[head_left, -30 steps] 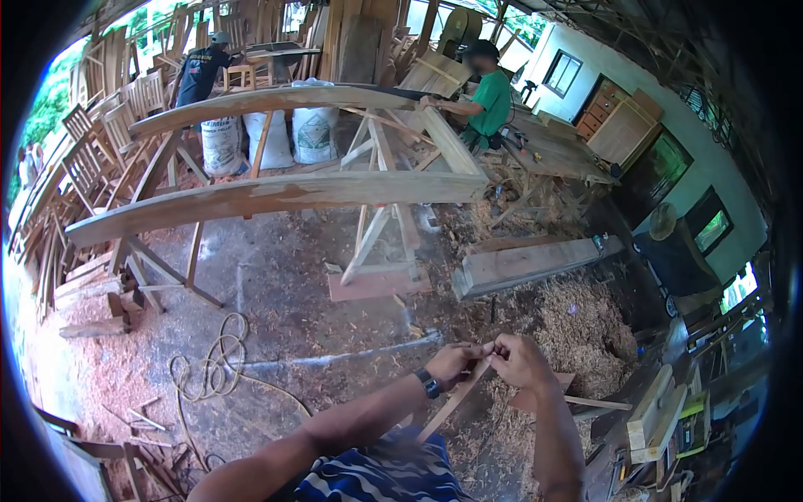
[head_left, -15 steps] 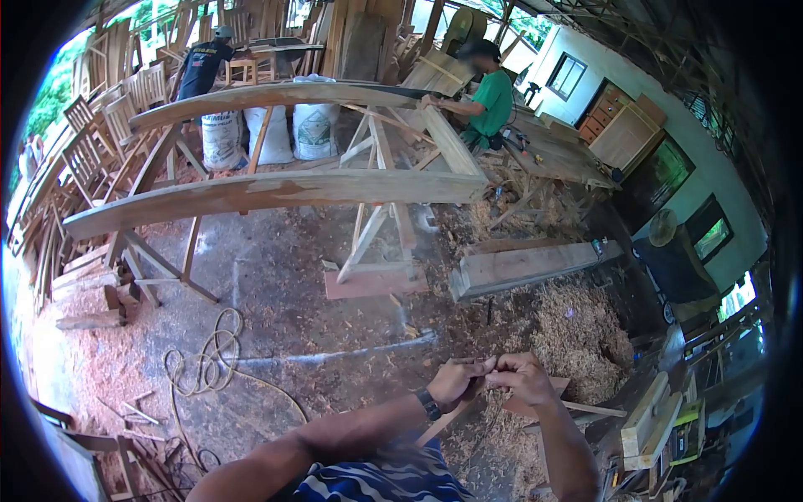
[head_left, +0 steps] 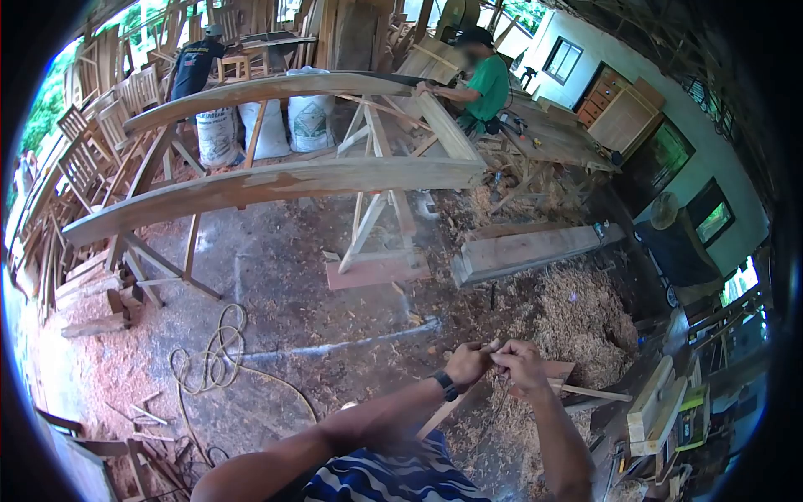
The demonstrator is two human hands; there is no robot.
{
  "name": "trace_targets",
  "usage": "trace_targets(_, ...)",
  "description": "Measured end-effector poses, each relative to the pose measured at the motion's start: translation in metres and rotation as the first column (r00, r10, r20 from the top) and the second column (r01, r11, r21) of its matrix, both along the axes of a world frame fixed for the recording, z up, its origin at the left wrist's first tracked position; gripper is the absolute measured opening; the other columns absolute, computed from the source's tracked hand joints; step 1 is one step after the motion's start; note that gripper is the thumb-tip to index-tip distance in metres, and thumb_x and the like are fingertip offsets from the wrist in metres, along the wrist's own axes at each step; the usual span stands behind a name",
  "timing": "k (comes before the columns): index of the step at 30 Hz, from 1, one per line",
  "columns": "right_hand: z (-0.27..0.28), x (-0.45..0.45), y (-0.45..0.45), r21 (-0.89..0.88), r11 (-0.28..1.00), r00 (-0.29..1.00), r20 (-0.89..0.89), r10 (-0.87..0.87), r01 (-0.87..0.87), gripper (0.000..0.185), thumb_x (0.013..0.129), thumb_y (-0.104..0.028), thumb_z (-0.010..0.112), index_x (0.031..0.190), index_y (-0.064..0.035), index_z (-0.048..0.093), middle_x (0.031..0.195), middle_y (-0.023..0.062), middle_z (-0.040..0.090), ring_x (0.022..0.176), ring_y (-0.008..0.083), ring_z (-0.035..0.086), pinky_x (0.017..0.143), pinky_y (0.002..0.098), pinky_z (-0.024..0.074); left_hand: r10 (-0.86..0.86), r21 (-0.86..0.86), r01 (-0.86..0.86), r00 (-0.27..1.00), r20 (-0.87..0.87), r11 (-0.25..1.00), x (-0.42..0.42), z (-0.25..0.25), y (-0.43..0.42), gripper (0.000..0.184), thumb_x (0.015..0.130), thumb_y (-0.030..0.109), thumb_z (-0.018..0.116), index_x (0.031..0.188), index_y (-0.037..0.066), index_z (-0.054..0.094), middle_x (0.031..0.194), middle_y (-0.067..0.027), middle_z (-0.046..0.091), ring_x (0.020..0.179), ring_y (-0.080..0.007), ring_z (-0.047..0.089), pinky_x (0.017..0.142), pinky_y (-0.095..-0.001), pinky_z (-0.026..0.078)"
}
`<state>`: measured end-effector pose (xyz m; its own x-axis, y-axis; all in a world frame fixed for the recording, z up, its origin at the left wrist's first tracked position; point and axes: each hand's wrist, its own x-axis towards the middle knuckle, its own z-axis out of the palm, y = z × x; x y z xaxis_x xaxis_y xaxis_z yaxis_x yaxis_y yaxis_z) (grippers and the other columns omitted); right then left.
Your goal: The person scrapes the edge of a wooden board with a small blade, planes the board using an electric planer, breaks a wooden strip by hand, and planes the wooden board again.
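Observation:
Both hands meet in front of my body, fingertips almost touching. My left hand (head_left: pixel 468 365), with a dark watch (head_left: pixel 446 384) at its wrist, is closed in a pinch. Facing it, my right hand (head_left: pixel 522 366) has thumb and fingers pinched together too. Whatever lies between the fingertips is too small to make out. Beneath the hands are a strip of wood (head_left: pixel 445 413) and a reddish board (head_left: pixel 552 376) near the floor.
A long curved timber frame (head_left: pixel 276 182) rests on trestles ahead. A co-worker in green (head_left: pixel 488 86) leans at its far corner; another person (head_left: pixel 194 69) stands farther back. A cord (head_left: pixel 219 351), stacked beams (head_left: pixel 535 251) and a shavings heap (head_left: pixel 585 314) lie on the floor.
My hands have risen slightly in the view, still pinched together. The co-worker in green has shifted a little to the left.

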<state>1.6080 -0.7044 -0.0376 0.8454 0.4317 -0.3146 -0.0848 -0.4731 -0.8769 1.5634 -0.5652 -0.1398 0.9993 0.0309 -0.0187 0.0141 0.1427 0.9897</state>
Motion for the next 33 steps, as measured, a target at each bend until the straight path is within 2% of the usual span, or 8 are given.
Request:
trace_targets(2, -0.007, -0.003, 0.008, -0.064, 0.995, 0.963, 0.253, 0.090, -0.076, 0.010, 0.089, -0.004, 0.068, 0.080, 0.0000, 0.066, 0.068, 0.0046, 0.065, 0.059, 0.0081, 0.059, 0.052, 0.0253, 0.0452, -0.077, 0.583, -0.074, 0.970, 0.230, 0.809, 0.012, -0.013, 0.002, 0.037, 0.104, 0.033, 0.058, 0.113, -0.001, 0.069, 0.090, -0.0054, 0.067, 0.072, -0.0140, 0.061, 0.064, -0.0324, 0.049)
trace_targets(3, -0.009, -0.003, 0.010, -0.145, 0.979, 0.857, 0.477, 0.194, -0.141, 0.011, 0.090, -0.003, 0.068, 0.079, 0.0000, 0.065, 0.067, 0.0041, 0.063, 0.058, 0.0079, 0.057, 0.051, 0.0260, 0.0436, -0.077, 0.579, -0.074, 0.970, 0.231, 0.812, 0.011, 0.000, 0.008, 0.037, 0.104, 0.033, 0.058, 0.113, -0.001, 0.069, 0.090, -0.0054, 0.067, 0.072, -0.0140, 0.061, 0.064, -0.0324, 0.049)
trace_targets(5, -0.007, 0.001, 0.011, -0.072, 0.995, 0.924, 0.373, 0.086, -0.064, 0.013, 0.089, -0.004, 0.069, 0.078, 0.0012, 0.063, 0.066, 0.0050, 0.062, 0.058, 0.0087, 0.057, 0.051, 0.0280, 0.0424, -0.216, -0.458, 0.092, 0.949, -0.227, 0.884, 0.012, 0.026, 0.019, 0.042, 0.104, 0.036, 0.057, 0.111, -0.004, 0.068, 0.088, -0.0086, 0.069, 0.073, -0.0169, 0.063, 0.068, -0.0355, 0.051)
trace_targets(10, -0.027, -0.006, 0.011, -0.153, 0.988, 0.828, 0.555, 0.081, 0.006, 0.015, 0.089, -0.011, 0.070, 0.082, 0.0024, 0.066, 0.068, 0.0074, 0.064, 0.059, 0.0110, 0.058, 0.053, 0.0310, 0.0453, 0.111, 0.065, -0.135, 0.951, 0.288, 0.989, 0.009, -0.005, 0.002, 0.049, 0.104, 0.044, 0.052, 0.090, 0.000, 0.067, 0.069, -0.0053, 0.061, 0.066, -0.0160, 0.059, 0.060, -0.0369, 0.048)
trace_targets(12, -0.048, -0.003, 0.011, -0.149, 0.986, 0.842, 0.539, 0.019, 0.072, 0.018, 0.089, -0.015, 0.070, 0.082, 0.0011, 0.066, 0.072, 0.0122, 0.066, 0.064, 0.0217, 0.063, 0.059, 0.0369, 0.0485, 0.119, -0.096, -0.130, 0.986, -0.116, 0.987, 0.007, -0.004, -0.001, 0.044, 0.103, 0.040, 0.057, 0.099, -0.002, 0.068, 0.074, -0.0074, 0.066, 0.063, -0.0118, 0.059, 0.057, -0.0321, 0.048)
trace_targets(18, -0.060, -0.011, 0.025, -0.178, 0.962, 0.727, 0.686, -0.031, 0.209, 0.024, 0.090, -0.022, 0.066, 0.084, 0.0013, 0.065, 0.083, 0.0220, 0.068, 0.078, 0.0400, 0.066, 0.072, 0.0487, 0.0496, 0.230, -0.203, -0.275, 0.948, -0.220, 0.940, 0.013, -0.010, -0.009, 0.048, 0.101, 0.043, 0.059, 0.090, -0.002, 0.067, 0.076, -0.0074, 0.065, 0.069, -0.0124, 0.056, 0.062, -0.0315, 0.046)
trace_targets(31, -0.081, -0.014, 0.007, -0.166, 0.939, 0.612, 0.788, -0.056, 0.300, 0.023, 0.091, -0.020, 0.067, 0.084, 0.0014, 0.063, 0.070, 0.0172, 0.065, 0.064, 0.0303, 0.066, 0.059, 0.0428, 0.0501, 0.298, -0.185, -0.363, 0.904, -0.306, 0.913, 0.023, -0.027, -0.002, 0.047, 0.099, 0.043, 0.063, 0.085, -0.001, 0.067, 0.075, -0.0056, 0.066, 0.069, -0.0118, 0.058, 0.060, -0.0307, 0.048)
trace_targets(33, -0.062, -0.024, 0.002, -0.146, 0.890, 0.880, 0.283, -0.381, 0.432, 0.024, 0.093, -0.019, 0.064, 0.079, -0.0003, 0.060, 0.077, 0.0192, 0.068, 0.076, 0.0347, 0.070, 0.068, 0.0430, 0.0525, 0.422, -0.067, -0.464, 0.850, -0.317, 0.883, 0.030, -0.038, 0.020, 0.046, 0.097, 0.043, 0.066, 0.082, 0.000, 0.066, 0.072, -0.0026, 0.064, 0.069, -0.0115, 0.058, 0.059, -0.0306, 0.048)
